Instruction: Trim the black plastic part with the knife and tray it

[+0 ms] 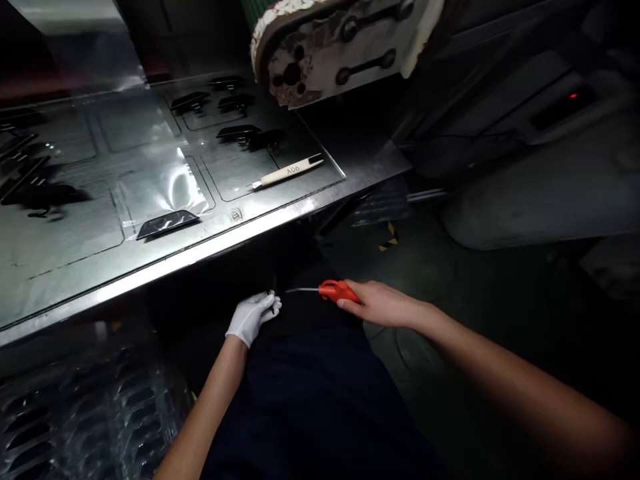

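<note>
Dark trousers (310,400): lowest centre of the frame, nearest to the camera; both forearms reach forward over them.
Left hand (253,317): in a white glove, lower centre, fingers curled together on something very small and dark; I cannot tell what it is.
Right hand (380,305): bare, just right of centre, closed around the red tool.
Red tool (336,291): red handle in the right hand's grip, its thin metal nozzle (303,290) points left toward the gloved fingertips and ends near them, probably so that the tip works on the small piece.
Tabletop (210,243): metal, upper left, above both hands, well apart from them.
Plastic tray (150,133): clear, lies on the tabletop, with black parts (167,223) in its pockets.
Labelled stick (287,172): pale, marked A06, rests on the tray's right side.
Stacked trays (85,413): lower left, under the tabletop edge.
</note>
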`<state>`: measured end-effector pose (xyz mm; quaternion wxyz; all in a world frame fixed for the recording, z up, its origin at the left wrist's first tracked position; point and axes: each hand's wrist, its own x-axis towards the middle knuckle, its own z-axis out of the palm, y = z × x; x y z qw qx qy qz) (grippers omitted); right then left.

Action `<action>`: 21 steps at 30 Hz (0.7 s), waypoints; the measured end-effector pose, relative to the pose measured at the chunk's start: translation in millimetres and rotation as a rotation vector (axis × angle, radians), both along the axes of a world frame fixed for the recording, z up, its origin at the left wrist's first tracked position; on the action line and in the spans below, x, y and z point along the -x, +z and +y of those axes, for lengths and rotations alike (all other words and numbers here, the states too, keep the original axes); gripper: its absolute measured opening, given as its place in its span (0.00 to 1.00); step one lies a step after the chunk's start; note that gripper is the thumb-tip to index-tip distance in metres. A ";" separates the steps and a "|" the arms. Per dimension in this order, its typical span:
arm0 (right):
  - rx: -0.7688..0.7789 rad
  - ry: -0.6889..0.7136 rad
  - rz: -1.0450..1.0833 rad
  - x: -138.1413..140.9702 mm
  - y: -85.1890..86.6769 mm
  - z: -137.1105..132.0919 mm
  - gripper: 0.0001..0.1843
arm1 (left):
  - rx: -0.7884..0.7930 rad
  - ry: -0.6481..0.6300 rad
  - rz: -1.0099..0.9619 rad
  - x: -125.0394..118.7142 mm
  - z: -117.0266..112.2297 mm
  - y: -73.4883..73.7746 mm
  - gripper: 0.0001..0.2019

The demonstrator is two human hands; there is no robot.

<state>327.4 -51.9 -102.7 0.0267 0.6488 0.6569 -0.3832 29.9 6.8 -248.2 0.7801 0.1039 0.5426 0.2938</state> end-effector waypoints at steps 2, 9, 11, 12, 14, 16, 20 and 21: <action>-0.017 -0.021 0.036 1.8 4.7 -11.8 0.22 | -0.037 0.034 0.020 -0.5 -3.7 0.0 0.09; -0.106 -0.102 0.266 -20.1 14.1 -47.3 0.17 | -0.172 0.145 0.041 -4.4 -14.5 35.0 0.09; -0.201 -0.177 0.307 -38.2 17.7 -47.9 0.19 | -0.240 0.138 0.019 -5.5 -18.1 55.7 0.11; -0.265 -0.226 0.323 -47.6 19.9 -45.7 0.20 | -0.278 0.133 0.000 -5.9 -20.0 67.5 0.13; -0.416 -0.347 0.344 -64.7 24.3 -35.6 0.23 | -0.354 0.121 -0.052 -6.8 -23.9 93.5 0.16; -0.588 -0.487 0.352 -77.6 25.7 -16.9 0.26 | -0.425 0.119 -0.111 -7.7 -28.1 121.7 0.16; -0.837 -0.715 0.395 -87.2 8.3 40.5 0.36 | -0.551 0.246 -0.300 -9.9 -36.9 175.7 0.13; -0.858 -0.750 0.413 -85.9 -0.6 56.1 0.37 | -0.559 0.293 -0.343 -10.4 -38.1 186.5 0.14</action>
